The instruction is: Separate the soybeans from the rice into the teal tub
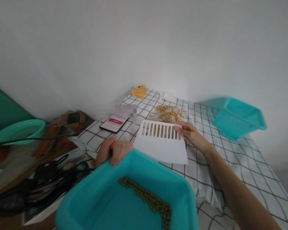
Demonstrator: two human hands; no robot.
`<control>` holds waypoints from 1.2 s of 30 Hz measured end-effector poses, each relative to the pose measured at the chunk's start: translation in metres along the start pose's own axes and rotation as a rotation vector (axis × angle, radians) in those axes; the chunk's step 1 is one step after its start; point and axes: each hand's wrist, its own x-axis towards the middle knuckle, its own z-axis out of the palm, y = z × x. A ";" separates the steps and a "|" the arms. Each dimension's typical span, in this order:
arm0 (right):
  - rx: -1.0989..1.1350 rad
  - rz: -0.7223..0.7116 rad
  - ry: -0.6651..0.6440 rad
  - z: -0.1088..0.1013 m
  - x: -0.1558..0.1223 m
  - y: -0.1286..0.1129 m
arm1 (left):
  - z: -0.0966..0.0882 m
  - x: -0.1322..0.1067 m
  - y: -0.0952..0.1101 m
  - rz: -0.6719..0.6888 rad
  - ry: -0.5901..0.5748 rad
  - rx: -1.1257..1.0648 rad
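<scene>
My left hand grips the far rim of a turquoise plastic tub, fingers curled over its edge. A line of green beans lies inside the tub. My right hand holds the right edge of a white slotted plastic scoop, tilted above the checked cloth. Just beyond the scoop lies a pile of yellow soybeans.
A white cloth with black grid lines covers the surface. A phone lies at its left, a second turquoise basket at the right, a yellow item at the far edge. A green basin and dark clutter sit left.
</scene>
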 end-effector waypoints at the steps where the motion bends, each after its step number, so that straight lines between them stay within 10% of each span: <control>1: 0.005 -0.001 0.033 -0.005 -0.001 0.001 | -0.003 0.002 0.000 -0.008 -0.063 0.016; 9: -0.023 -0.014 0.292 -0.025 -0.006 0.003 | -0.010 0.003 -0.002 0.023 -0.185 0.059; 25: -0.132 -0.110 -0.019 0.011 0.001 -0.003 | -0.007 0.009 -0.002 0.053 -0.214 0.027; 36: -0.265 -0.134 0.150 0.008 0.004 0.001 | 0.004 0.009 0.003 0.035 -0.138 0.091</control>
